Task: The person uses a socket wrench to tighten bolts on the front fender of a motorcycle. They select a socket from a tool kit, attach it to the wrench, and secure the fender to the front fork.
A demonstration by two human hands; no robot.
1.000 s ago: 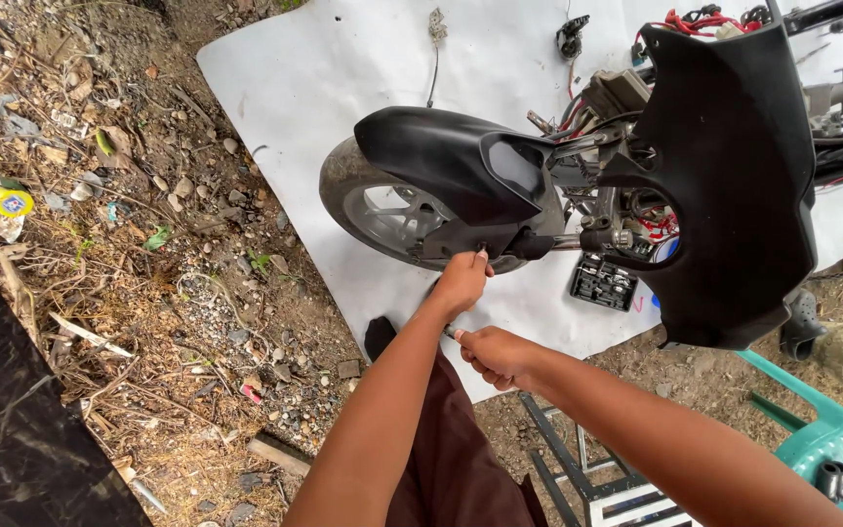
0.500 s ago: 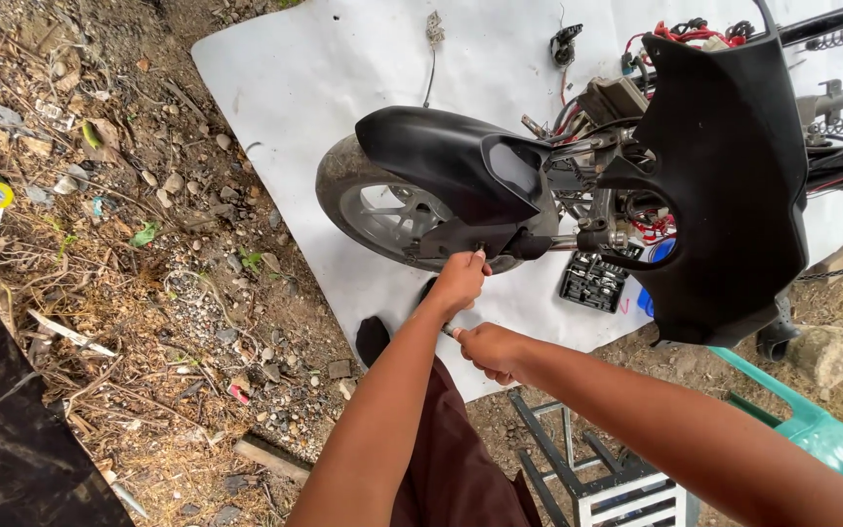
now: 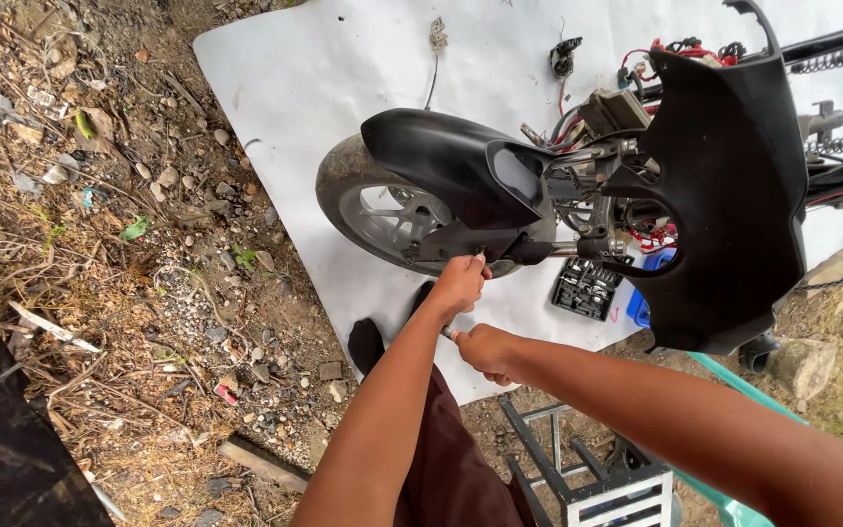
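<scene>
Fingers [image 3: 470, 265] of the left hand [image 3: 459, 285] still pinch a tool at the fender [image 3: 451, 166], right hand [image 3: 488, 349] still gripping its handle, so work continues

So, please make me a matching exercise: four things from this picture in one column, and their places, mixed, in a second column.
Things:
1. left hand
2. right hand
3. socket tray
4. metal stand

Places:
A. on the white sheet, under the scooter's black panel
B. at the lower edge of the front fender
C. on the dirt, beside the right forearm
D. just below the other hand, gripping a tool handle

Pairs: 1-B, 2-D, 3-A, 4-C
</scene>
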